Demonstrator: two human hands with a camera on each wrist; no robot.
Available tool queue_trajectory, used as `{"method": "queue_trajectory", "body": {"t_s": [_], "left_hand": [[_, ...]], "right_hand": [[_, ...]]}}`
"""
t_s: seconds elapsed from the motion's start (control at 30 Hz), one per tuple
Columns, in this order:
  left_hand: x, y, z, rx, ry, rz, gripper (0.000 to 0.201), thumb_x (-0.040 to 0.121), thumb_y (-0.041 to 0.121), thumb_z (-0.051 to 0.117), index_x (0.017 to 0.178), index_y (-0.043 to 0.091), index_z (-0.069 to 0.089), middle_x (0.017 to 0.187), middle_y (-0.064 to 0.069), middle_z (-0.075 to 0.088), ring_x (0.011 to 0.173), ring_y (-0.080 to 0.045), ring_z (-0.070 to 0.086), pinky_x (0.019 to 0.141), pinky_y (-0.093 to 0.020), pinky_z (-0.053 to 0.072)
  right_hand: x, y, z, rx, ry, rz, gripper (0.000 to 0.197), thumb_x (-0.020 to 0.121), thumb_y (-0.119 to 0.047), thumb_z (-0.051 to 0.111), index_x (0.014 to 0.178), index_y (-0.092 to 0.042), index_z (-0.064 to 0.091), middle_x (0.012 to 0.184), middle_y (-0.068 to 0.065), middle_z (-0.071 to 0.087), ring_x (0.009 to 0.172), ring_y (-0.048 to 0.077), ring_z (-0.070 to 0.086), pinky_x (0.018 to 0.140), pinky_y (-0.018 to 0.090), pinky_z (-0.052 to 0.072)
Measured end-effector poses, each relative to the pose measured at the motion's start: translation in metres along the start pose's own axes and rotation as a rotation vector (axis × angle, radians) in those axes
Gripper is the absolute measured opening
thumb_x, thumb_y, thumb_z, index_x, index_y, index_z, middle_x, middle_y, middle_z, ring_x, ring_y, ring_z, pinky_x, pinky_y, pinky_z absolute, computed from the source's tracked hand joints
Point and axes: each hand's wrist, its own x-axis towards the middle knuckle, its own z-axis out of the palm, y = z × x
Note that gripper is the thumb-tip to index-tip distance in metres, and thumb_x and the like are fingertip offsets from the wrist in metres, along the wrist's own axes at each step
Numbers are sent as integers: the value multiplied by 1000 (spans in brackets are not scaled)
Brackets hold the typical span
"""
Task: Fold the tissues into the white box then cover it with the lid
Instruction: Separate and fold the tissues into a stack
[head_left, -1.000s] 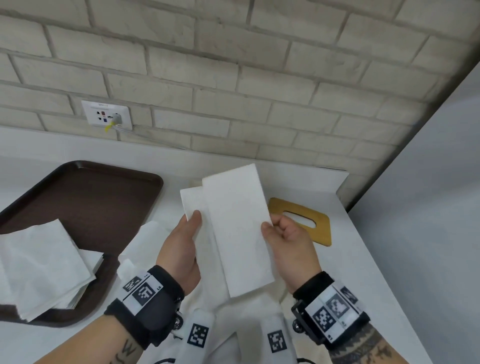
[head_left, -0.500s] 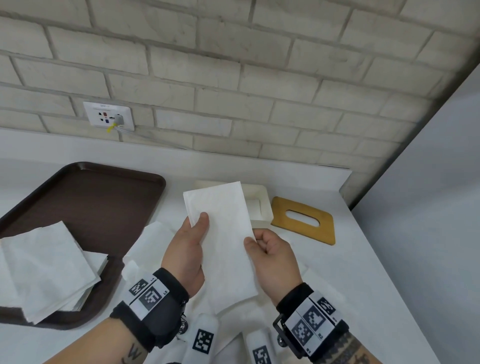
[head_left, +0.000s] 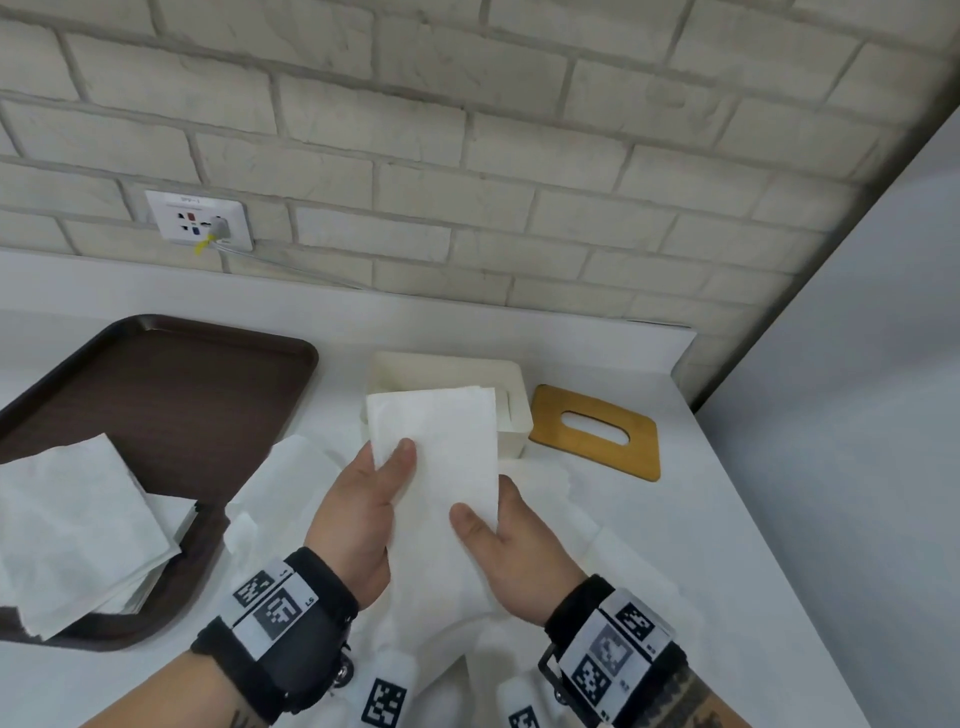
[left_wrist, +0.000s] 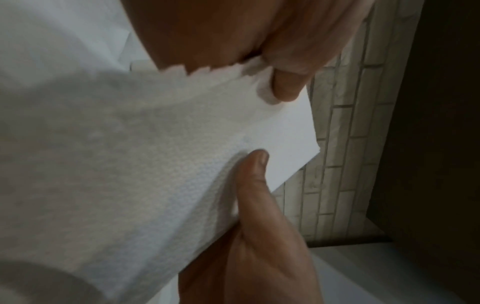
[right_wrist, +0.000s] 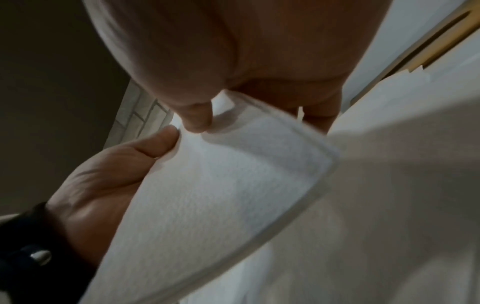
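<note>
I hold a folded white tissue (head_left: 441, 457) upright between both hands, just in front of the open white box (head_left: 447, 371). My left hand (head_left: 363, 499) pinches its left edge, thumb on the front face. My right hand (head_left: 509, 535) pinches its lower right edge with the thumb on top. The tissue's top end overlaps the box's front rim in the head view. The wooden lid (head_left: 597, 431) with an oval slot lies flat to the right of the box. The left wrist view shows the tissue (left_wrist: 155, 164) pinched by my left thumb, and the right wrist view shows its folded edge (right_wrist: 233, 174).
A dark brown tray (head_left: 171, 395) at the left carries a stack of unfolded tissues (head_left: 72, 525). More loose tissues (head_left: 291, 478) lie on the white counter under my hands. A brick wall with a socket (head_left: 200, 218) stands behind; a grey wall closes the right side.
The tissue has been folded narrower and brought down and forward toward the box. Both hands have come closer together; the right hand slid lower on the tissue.
</note>
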Motion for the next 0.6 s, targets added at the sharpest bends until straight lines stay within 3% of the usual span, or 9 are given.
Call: {"method": "queue_trajectory", "body": {"t_s": [0.1, 0.17, 0.23, 0.3, 0.4, 0.53, 0.6], "left_hand": [[1, 10, -15, 41, 70, 75, 28, 105, 24, 49, 122, 10, 65, 114, -18, 76, 92, -30, 76, 75, -42, 65], [2, 21, -29, 58, 127, 115, 23, 106, 24, 48, 118, 19, 67, 110, -10, 78, 90, -24, 77, 73, -39, 64], [1, 30, -43, 57, 169, 132, 24, 107, 25, 47, 124, 23, 64, 112, -6, 78, 94, -23, 77, 72, -39, 63], [-2, 34, -52, 61, 201, 140, 27, 107, 26, 47, 129, 23, 62, 115, -5, 78, 96, -23, 77, 69, -38, 64], [-6, 35, -57, 81, 228, 139, 26, 108, 26, 46, 128, 24, 62, 115, -5, 78, 96, -22, 77, 73, -40, 61], [-12, 32, -59, 103, 232, 113, 24, 108, 26, 46, 125, 24, 63, 110, -4, 79, 92, -22, 78, 72, -40, 59], [-14, 31, -61, 113, 233, 107, 23, 108, 26, 47, 124, 24, 63, 109, -4, 79, 90, -21, 78, 72, -39, 59]], "right_hand": [[2, 15, -19, -43, 119, -6, 19, 98, -43, 53, 107, -26, 56, 98, -14, 63, 89, -3, 58, 83, 20, 43], [6, 30, -35, -154, 242, 51, 11, 98, -37, 56, 102, -27, 58, 101, -11, 63, 91, 0, 58, 84, 21, 42], [9, 43, -43, -321, 250, 155, 24, 95, -38, 59, 115, -26, 57, 113, -7, 57, 103, 7, 55, 92, 24, 43], [11, 51, -42, -407, 169, 233, 45, 90, -48, 62, 128, -24, 53, 119, -6, 51, 117, 13, 49, 101, 28, 42], [18, 56, -29, -487, 84, 295, 53, 89, -54, 60, 130, -23, 52, 124, -4, 53, 121, 16, 50, 104, 34, 43], [24, 53, -21, -565, 161, 301, 14, 95, -39, 56, 97, -26, 57, 100, -6, 64, 98, 16, 62, 92, 37, 52], [23, 50, -22, -553, 214, 277, 12, 96, -35, 56, 89, -26, 55, 91, -5, 65, 87, 16, 62, 85, 35, 54]]}}
